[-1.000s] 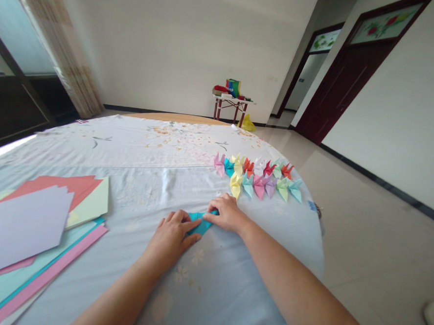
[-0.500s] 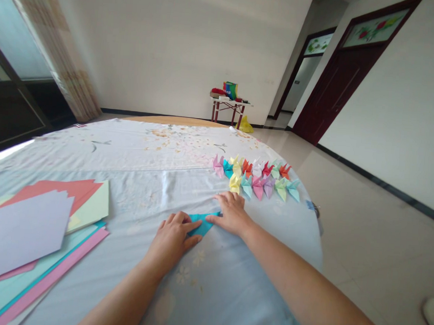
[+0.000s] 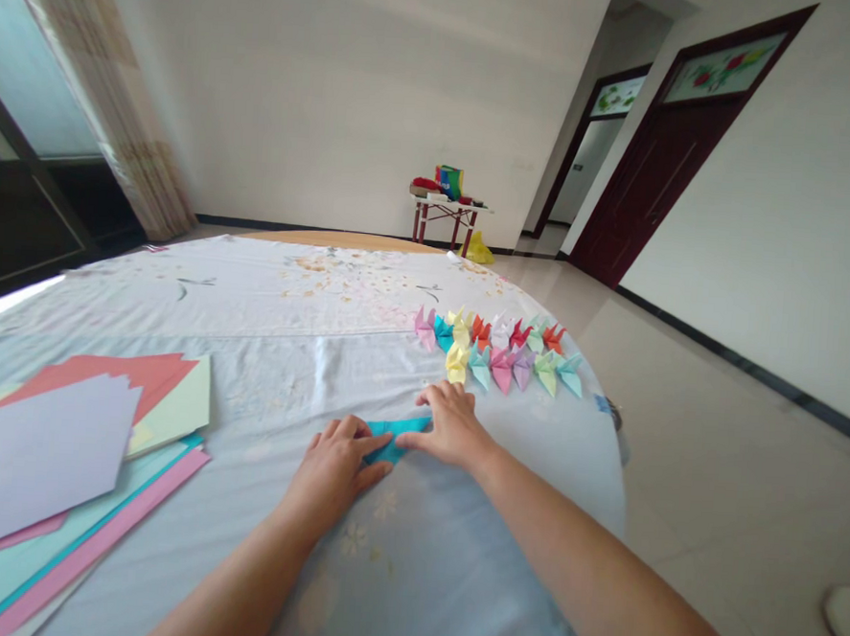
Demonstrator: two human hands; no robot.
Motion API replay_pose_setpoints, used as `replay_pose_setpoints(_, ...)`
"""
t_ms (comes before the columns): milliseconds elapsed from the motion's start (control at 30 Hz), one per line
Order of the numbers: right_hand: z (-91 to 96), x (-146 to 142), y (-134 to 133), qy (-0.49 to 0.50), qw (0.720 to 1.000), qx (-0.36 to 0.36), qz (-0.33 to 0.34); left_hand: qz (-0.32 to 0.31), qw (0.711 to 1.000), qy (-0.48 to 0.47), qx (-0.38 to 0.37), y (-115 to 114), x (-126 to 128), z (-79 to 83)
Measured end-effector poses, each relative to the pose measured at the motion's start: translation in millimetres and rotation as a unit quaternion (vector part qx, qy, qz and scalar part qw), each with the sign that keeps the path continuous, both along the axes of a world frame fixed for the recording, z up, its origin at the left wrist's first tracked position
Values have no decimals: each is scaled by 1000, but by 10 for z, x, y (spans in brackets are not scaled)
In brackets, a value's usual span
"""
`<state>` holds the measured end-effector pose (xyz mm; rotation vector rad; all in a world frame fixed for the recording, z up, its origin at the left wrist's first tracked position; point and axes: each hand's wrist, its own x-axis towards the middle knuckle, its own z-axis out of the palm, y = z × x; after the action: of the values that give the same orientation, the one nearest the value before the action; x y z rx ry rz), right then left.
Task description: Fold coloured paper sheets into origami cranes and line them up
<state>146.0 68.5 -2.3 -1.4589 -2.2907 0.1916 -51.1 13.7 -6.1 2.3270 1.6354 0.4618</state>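
Note:
A small folded teal paper (image 3: 398, 434) lies flat on the light blue flowered tablecloth (image 3: 308, 349). My left hand (image 3: 336, 461) rests on its near left end, fingers stretched out and pressing down. My right hand (image 3: 449, 423) lies flat over its right end, fingers spread, the thumb touching the paper's edge. Just beyond my right hand stand two rows of folded paper cranes (image 3: 499, 349) in pink, teal, yellow, red, white, green and purple.
A loose stack of coloured paper sheets (image 3: 63, 459) lies at the left of the round table. The table's right edge (image 3: 609, 435) drops to a tiled floor. A small red-legged side table (image 3: 446, 209) stands by the far wall, dark doors to the right.
My right hand has slid slightly left along the teal paper and flattened further. The left hand has stayed in place, still pressing the paper.

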Motion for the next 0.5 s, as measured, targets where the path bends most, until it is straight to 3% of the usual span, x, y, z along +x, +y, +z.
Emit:
replay_pose_setpoints(100,-62,-65,-24,0,999,-33,5,2,1000,2,2,-3,2,4)
replay_pose_setpoints(333,-70,180,161,-10,994,-69,-85,-2,1000,2,-3,4,-4,4)
replay_pose_setpoints(500,26,180,186,30,997,-61,-39,-4,1000,-1,2,4,-12,-16)
